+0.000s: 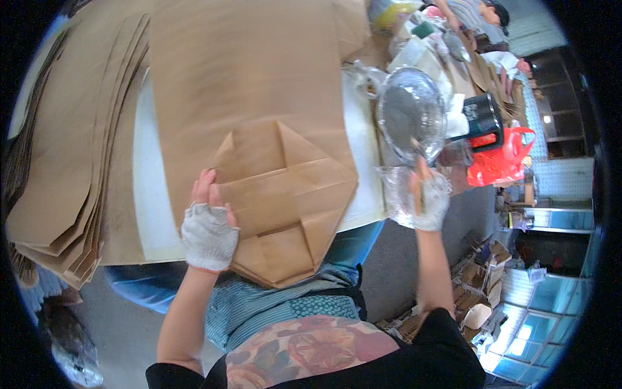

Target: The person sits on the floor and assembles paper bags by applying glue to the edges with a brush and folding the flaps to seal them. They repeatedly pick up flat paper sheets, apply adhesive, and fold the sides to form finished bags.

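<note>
A large brown paper bag (pixel 253 78) lies before me on a white-topped table, its near end folded into a diamond shape with flaps (pixel 272 201). My left hand (pixel 208 227), in a white fingerless glove, rests on the left edge of that folded end with fingers stretched out. My right hand (pixel 430 201), gloved likewise, is at the near rim of a clear plastic bowl (pixel 389 117) holding something greyish. Its fingers close around a slim tan tool (pixel 416 194) pointing into the bowl; blur hides the tool's kind.
Stacked brown paper sheets (pixel 65 136) stand at left. Beyond the bowl are a dark mug (pixel 483 120), a red plastic bag (pixel 502 159) and clear wrapping (pixel 396 188). Other people (pixel 479 19) sit at the far right. Cardboard scraps (pixel 476 292) lie on the floor at right.
</note>
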The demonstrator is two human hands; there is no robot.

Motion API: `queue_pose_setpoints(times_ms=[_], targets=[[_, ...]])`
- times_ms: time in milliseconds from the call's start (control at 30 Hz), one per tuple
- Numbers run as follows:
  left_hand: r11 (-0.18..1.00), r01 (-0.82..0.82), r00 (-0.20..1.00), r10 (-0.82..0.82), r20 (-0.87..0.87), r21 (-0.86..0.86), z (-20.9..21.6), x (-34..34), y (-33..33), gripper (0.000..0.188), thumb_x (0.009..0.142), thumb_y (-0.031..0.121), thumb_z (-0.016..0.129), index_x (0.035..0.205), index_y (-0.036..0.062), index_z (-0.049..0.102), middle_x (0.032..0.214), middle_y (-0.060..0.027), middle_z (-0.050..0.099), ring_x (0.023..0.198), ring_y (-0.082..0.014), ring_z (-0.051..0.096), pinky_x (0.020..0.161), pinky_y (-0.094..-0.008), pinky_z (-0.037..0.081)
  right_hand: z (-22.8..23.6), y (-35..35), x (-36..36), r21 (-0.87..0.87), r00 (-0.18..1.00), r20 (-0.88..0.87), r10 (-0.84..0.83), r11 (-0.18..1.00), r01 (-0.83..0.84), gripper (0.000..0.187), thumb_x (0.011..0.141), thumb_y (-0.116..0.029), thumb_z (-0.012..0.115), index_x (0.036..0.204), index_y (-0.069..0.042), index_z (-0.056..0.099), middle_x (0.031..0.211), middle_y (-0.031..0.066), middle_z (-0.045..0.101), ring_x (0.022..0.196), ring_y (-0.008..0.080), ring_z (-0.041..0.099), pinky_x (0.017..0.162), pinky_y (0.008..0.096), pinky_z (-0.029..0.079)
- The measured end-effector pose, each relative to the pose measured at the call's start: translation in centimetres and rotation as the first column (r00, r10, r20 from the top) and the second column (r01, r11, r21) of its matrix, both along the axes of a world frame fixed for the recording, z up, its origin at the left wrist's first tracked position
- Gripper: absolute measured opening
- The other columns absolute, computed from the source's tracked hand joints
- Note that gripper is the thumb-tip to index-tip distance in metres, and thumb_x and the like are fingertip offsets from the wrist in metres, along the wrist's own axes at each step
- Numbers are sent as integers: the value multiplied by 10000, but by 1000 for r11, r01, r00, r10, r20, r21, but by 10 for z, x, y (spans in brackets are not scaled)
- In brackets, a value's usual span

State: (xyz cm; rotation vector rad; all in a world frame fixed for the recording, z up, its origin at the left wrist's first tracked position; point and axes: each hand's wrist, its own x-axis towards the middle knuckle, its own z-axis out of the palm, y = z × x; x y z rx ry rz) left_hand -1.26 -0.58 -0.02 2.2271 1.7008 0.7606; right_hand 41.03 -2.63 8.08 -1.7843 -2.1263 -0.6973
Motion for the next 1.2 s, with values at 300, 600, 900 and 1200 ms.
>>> queue_pose_setpoints(times_ms=[300, 600, 900, 1200], targets=[[995, -8, 992, 21, 128, -98, 18, -12, 35, 566, 777, 18, 716, 1302, 55, 510, 1268, -147, 539, 1166, -340, 552, 981, -394, 472, -8, 39, -90, -305, 893, -426, 147, 906, -294, 338, 826, -82, 659, 1164, -90, 656, 1105, 98, 660, 1043, 286, 615, 941, 383, 470], [972, -99, 978, 55, -203, -212, 20, -15, 44, 334, 687, 97, 764, 1005, 59, 669, 946, -121, 640, 907, -314, 614, 818, -402, 495, -54, 114, -118, -554, 907, -340, 248, 727, -406, 217, 730, -106, 739, 919, -63, 641, 901, 111, 636, 901, 321, 631, 787, 426, 515], [963, 236, 948, -258, -188, -132, 27, -20, -18, 600, 728, 21, 642, 1306, 180, 613, 1395, -94, 560, 1334, -367, 466, 1063, -470, 420, -54, 36, -100, -492, 888, -236, 395, 740, -460, 687, 693, -57, 685, 1359, -95, 523, 1423, 114, 516, 1342, 256, 469, 1087, 402, 390], [878, 433, 879, -462, -122, -205, 35, -18, -29, 516, 691, 38, 664, 1161, 249, 658, 1238, -27, 590, 1217, -324, 510, 1040, -498, 421, -12, 28, -107, -552, 718, -172, 674, 538, -637, 590, 620, -233, 752, 1189, -150, 624, 1099, 82, 612, 1054, 282, 588, 974, 440, 442]])
